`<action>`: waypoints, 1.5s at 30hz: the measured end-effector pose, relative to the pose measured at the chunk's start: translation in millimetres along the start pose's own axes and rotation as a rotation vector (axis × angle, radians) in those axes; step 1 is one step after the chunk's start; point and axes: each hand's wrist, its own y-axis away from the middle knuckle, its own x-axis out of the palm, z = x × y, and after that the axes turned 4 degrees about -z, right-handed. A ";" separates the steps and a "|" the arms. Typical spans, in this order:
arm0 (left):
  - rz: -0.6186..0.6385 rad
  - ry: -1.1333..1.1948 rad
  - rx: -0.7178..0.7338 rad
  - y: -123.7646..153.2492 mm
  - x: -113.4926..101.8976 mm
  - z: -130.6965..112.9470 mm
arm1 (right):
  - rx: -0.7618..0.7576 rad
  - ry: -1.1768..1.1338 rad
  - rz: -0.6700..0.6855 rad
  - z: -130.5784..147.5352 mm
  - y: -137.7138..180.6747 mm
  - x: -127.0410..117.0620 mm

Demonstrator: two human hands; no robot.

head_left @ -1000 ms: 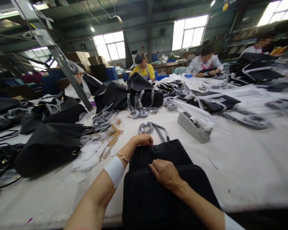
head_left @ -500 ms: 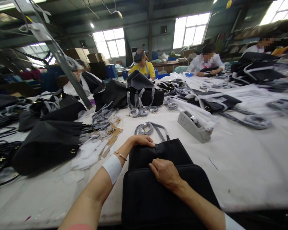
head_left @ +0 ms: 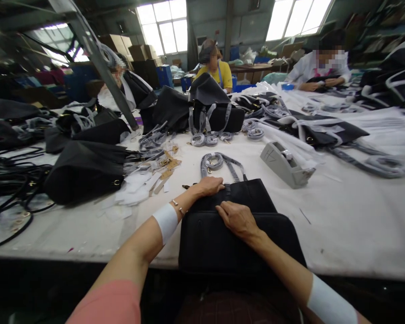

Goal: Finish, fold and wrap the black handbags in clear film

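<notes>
A black handbag (head_left: 236,247) lies on the white-covered table at its front edge, its base panel toward me. My left hand (head_left: 210,185) is closed on the bag's far upper edge, next to a short tab (head_left: 227,191). With curled fingers, my right hand (head_left: 239,220) grips the ridge between the bag's body and base panel; the fingertips are partly hidden. Beyond the bag lie its plastic-wrapped handle (head_left: 234,168) and a coiled, wrapped strap (head_left: 213,161).
A grey tape dispenser (head_left: 285,164) stands right of the bag. To the left are paper scraps (head_left: 138,186), another black bag (head_left: 86,171) and a slanting metal post (head_left: 103,67). More bags (head_left: 216,112) fill the far side, where co-workers (head_left: 219,69) sit.
The camera view has tilted down and turned left, so the scene sits higher and further right. My left fingers are more curled at the bag's edge; my right hand keeps its place.
</notes>
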 end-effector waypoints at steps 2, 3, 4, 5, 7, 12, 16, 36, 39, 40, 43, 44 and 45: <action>-0.014 -0.020 0.015 -6.3 -4.5 -1.5 | 0.011 0.015 0.007 -0.6 -2.8 -0.2; -0.034 -0.033 0.020 -8.7 -8.8 -4.1 | 0.019 0.025 0.008 -1.0 -4.5 -0.2; -0.063 -0.048 0.024 -9.5 -14.4 -7.7 | 0.029 0.036 0.008 -1.6 -6.2 -0.2; -0.099 -0.064 0.026 -8.1 -20.5 -12.2 | 0.039 0.047 0.010 -2.3 -7.8 -0.2; -0.174 -0.092 0.022 4.6 -31.0 -22.4 | 0.057 0.062 0.019 -3.8 -10.0 -0.2; -0.346 -0.205 -0.102 86.5 -6.8 -40.2 | 0.088 0.049 0.072 -2.0 -12.9 0.0; -0.458 -0.217 -0.229 137.2 40.9 -39.9 | 0.071 0.023 0.151 4.3 -17.0 -9.4; -0.297 0.492 -0.485 157.2 38.0 8.5 | 0.672 -0.319 -0.132 -96.0 75.6 -56.9; -0.329 0.488 -0.525 152.2 44.3 5.5 | 0.666 -0.306 -0.147 -93.4 70.8 -56.8; -0.334 0.492 -0.528 149.8 45.1 6.7 | 0.666 -0.302 -0.151 -93.9 69.1 -57.3; -0.334 0.508 -0.513 141.1 41.9 14.9 | 0.671 -0.307 -0.170 -95.9 63.1 -57.1; -0.330 0.508 -0.505 138.0 39.0 17.8 | 0.670 -0.312 -0.179 -96.2 60.8 -56.2; -0.322 0.500 -0.500 135.1 35.6 19.9 | 0.667 -0.316 -0.191 -96.2 58.6 -55.0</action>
